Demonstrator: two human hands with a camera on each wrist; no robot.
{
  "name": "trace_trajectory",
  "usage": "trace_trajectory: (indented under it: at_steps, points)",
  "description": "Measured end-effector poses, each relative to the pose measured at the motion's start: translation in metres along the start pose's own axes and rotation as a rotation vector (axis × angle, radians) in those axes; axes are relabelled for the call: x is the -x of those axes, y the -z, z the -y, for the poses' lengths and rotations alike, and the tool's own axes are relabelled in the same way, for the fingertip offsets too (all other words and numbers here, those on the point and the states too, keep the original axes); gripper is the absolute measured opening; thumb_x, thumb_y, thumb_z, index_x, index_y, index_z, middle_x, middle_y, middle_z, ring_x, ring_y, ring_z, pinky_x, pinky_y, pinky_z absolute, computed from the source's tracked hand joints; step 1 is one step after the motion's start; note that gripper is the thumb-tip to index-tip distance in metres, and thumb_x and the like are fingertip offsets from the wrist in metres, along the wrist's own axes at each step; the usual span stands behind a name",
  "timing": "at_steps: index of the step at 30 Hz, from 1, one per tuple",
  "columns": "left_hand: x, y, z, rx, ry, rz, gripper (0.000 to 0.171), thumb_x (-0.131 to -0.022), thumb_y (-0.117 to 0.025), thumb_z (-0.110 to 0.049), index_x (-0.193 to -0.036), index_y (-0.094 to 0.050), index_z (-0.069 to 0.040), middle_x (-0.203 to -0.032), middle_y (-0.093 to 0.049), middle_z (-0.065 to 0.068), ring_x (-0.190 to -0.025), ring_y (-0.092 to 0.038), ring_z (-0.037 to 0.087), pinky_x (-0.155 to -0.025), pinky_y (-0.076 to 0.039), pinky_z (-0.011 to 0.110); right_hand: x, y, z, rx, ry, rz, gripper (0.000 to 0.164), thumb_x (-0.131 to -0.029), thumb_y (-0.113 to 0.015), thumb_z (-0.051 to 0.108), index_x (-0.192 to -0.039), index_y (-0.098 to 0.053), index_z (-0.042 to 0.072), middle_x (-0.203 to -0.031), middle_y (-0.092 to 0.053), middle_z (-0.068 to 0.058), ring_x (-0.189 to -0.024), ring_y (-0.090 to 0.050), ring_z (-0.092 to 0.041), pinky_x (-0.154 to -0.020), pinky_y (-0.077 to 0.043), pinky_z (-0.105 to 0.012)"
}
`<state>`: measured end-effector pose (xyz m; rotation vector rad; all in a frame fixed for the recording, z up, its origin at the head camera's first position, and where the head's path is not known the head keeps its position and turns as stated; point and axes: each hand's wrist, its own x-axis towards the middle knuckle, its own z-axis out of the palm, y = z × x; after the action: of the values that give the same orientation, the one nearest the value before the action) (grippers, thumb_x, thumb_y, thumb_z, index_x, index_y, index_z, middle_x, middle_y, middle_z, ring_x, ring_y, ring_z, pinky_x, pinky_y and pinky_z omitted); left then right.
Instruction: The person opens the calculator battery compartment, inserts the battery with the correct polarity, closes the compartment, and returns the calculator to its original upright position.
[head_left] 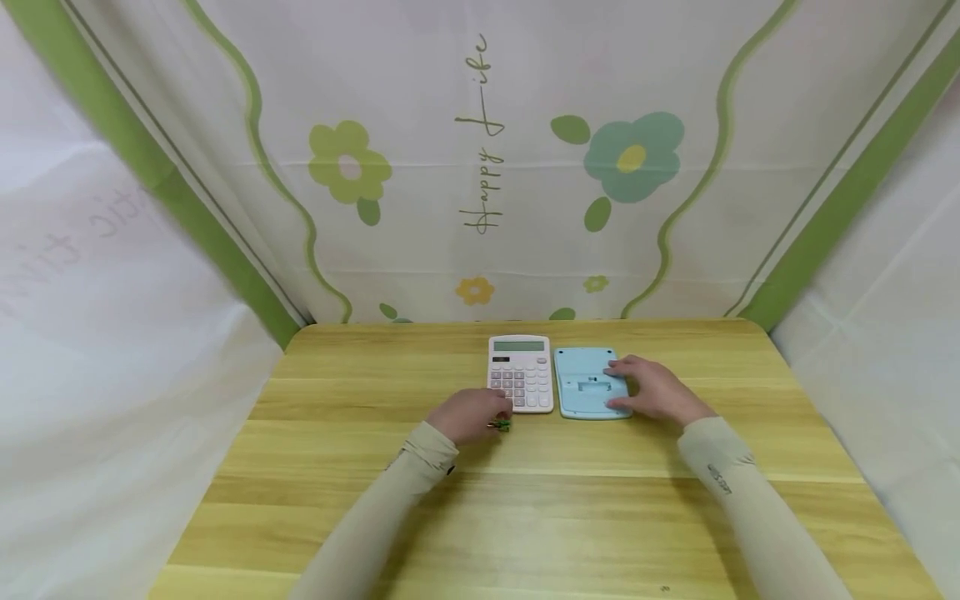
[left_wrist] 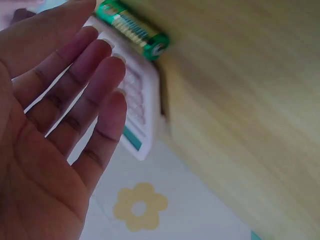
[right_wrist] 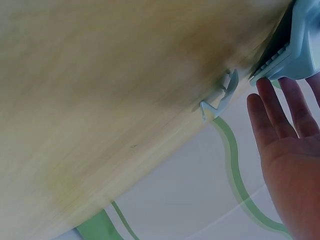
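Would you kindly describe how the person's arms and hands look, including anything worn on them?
The left sleeve and right sleeve are pale beige and reach the wrists. Dark lettering marks the right one near the cuff, too small to read surely. The left hand and right hand are bare, with no gloves visible.

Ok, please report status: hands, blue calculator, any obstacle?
Left hand by green battery. Right hand touching blue calculator. Calculator face down, compartment open. Possibly in the way: loose blue piece near right hand.
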<state>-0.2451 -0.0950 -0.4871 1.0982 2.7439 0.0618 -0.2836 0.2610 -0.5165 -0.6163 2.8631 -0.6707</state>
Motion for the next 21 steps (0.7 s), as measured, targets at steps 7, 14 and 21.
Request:
trace_trajectory:
  at_steps: [7, 14, 21]
  points:
    - [-0.005, -0.013, 0.002, -0.03, -0.013, -0.034, 0.017, -0.087, -0.085, -0.014, -0.099, -0.074, -0.019, -0.097, -0.074, -0.007, -0.089, -0.068, 0.007, -0.084, -0.058, 0.023, 0.002, 0.0, -0.003, -0.001, 0.003, 0.001, 0.065, -0.086, -0.085, 0.035, -0.14, -0.064, 0.006, -0.152, -0.053, -0.022, -0.139, -0.047, -0.05, -0.115, -0.038, -0.067]
    - [-0.004, -0.015, 0.002, -0.034, -0.031, -0.071, 0.016, -0.087, -0.084, -0.013, -0.098, -0.073, -0.018, -0.096, -0.074, -0.005, -0.087, -0.068, 0.009, -0.082, -0.058, 0.023, 0.003, 0.001, -0.003, -0.012, 0.014, 0.0, 0.064, -0.086, -0.086, 0.034, -0.139, -0.064, 0.004, -0.15, -0.054, -0.023, -0.138, -0.048, -0.05, -0.115, -0.039, -0.067]
    - [-0.001, -0.017, 0.001, -0.036, -0.035, -0.062, 0.012, -0.093, -0.077, -0.013, -0.102, -0.07, -0.017, -0.098, -0.073, -0.003, -0.089, -0.068, 0.011, -0.081, -0.058, 0.023, 0.003, -0.001, -0.006, -0.019, 0.027, -0.011, 0.064, -0.086, -0.086, 0.034, -0.139, -0.065, 0.004, -0.149, -0.056, -0.021, -0.137, -0.05, -0.048, -0.114, -0.04, -0.066]
